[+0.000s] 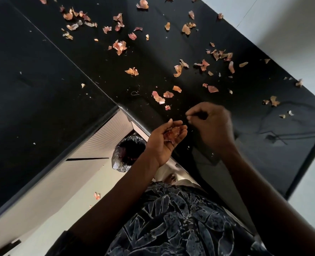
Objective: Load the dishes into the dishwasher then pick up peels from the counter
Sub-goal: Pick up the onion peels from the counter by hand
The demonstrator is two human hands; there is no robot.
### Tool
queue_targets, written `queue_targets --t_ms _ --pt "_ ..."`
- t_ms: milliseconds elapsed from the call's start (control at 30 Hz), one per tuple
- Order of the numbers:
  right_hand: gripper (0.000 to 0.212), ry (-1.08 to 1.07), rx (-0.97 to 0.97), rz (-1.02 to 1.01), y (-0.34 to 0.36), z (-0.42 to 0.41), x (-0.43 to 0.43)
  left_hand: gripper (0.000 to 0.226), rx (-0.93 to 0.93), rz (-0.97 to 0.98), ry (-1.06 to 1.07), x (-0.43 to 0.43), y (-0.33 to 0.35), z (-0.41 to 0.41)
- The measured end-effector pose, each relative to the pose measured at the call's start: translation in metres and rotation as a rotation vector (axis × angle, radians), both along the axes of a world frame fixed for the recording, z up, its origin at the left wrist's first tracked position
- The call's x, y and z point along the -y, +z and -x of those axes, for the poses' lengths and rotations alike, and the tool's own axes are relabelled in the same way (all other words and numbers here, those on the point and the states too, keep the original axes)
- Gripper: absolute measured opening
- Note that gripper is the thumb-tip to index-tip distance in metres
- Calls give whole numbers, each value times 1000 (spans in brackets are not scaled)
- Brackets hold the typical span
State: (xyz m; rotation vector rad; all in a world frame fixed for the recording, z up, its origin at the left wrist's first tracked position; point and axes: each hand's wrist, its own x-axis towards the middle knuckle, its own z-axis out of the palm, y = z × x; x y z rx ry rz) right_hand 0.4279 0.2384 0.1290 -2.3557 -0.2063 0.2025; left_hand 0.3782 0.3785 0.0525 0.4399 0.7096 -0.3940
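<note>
Garment: one shirt [180, 228], dark navy to black, printed all over with pale outlined leaf shapes. The left forearm [116, 200] and right forearm [254, 182] are uncovered. A dark edge [66, 237] near the left elbow is possibly a short sleeve. The left hand [164, 143] and right hand [212, 126] are bare. One bare foot [171, 179] is visible.

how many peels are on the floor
2: a peel on the floor near the bin, and a smaller scrap beside it. More may be hidden.
</note>
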Motion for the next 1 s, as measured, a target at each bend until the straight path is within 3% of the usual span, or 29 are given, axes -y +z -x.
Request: queue_targets --t_ms 133,267,367,467,567,833,1000 --pt "16 195 -3 -34 -3 26 -19 21 -15 -64 6 4 -2 0" --pt "21 6 103 13 -14 -2 15 28 13 9 25 1 -1 2" --pt "28 -82 21 226 -38 -38 47 29 12 34 39 2 -1 4" --pt "37 162 -70 397 -57 -47 49 29 3 38 54 2 -2 3" --pt "41 328 -36 475 -61 -32 41 29 -1 43 68 1 0 4" --pt "34 363 -101 431 -54 22 48 30 12 30 71 2 -3 4" --pt "31 144 -102 309 -55 23 49 29 23 29 66 4 -2 0"
